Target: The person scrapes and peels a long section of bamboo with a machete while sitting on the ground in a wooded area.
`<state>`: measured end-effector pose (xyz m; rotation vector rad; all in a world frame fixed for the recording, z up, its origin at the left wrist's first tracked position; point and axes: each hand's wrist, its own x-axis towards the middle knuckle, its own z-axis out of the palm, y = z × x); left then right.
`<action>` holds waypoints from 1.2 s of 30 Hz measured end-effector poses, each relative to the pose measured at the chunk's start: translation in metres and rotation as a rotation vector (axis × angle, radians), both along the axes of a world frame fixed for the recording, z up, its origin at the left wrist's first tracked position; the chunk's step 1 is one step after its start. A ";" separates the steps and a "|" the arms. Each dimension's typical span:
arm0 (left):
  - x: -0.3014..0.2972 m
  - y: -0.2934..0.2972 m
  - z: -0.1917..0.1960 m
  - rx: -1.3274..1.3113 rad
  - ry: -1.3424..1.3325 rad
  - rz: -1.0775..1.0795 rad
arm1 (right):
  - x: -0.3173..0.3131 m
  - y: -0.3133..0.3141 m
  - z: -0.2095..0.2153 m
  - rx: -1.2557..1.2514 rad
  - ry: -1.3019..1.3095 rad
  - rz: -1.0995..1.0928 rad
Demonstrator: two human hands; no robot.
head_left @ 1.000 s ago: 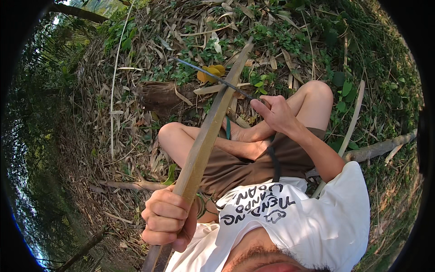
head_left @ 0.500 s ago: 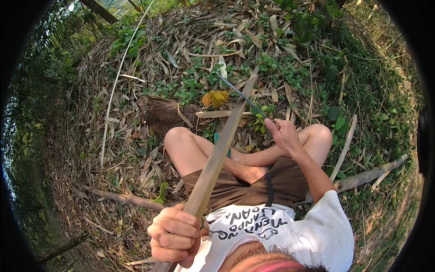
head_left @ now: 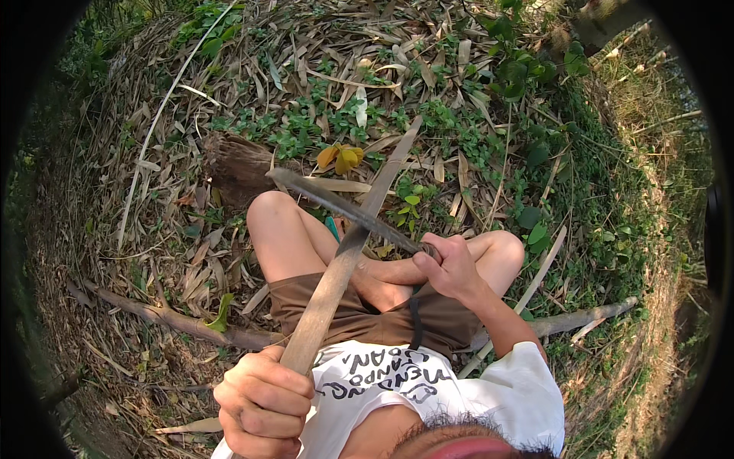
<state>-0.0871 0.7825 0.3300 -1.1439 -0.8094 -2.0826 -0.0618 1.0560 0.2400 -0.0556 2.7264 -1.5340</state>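
My left hand [head_left: 266,402] is wrapped round the lower part of a long, flat wooden slat [head_left: 321,314], perhaps split bamboo. The slat slants up and away to the right over my lap and narrows toward its far end. My right hand [head_left: 453,268] grips the handle of a machete [head_left: 325,197] above my crossed legs. Its long dark blade points up to the left and crosses the slat near the middle; I cannot tell whether blade and slat touch. Most of the handle is hidden in my fist.
Dry leaves and green plants cover the ground. A broken log piece [head_left: 233,164] lies beyond my left knee, near a yellow leaf [head_left: 340,158]. Branches lie on the left [head_left: 172,317] and right [head_left: 589,315]. A thin pale strip [head_left: 157,122] stretches along the upper left.
The machete has come down along the slat toward me, and its blade now shows its broad side. My right hand is lower and nearer. The whole view has shifted slightly.
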 end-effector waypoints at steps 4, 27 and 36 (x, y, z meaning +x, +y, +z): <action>-0.012 -0.015 0.003 -0.165 0.038 -0.150 | -0.019 0.035 -0.042 0.082 -0.115 -0.174; -0.047 -0.010 0.021 -0.207 0.291 -0.559 | -0.030 0.045 -0.008 0.221 -0.078 0.108; -0.048 -0.007 0.023 -0.220 0.305 -0.590 | -0.046 0.073 -0.018 0.289 -0.192 0.012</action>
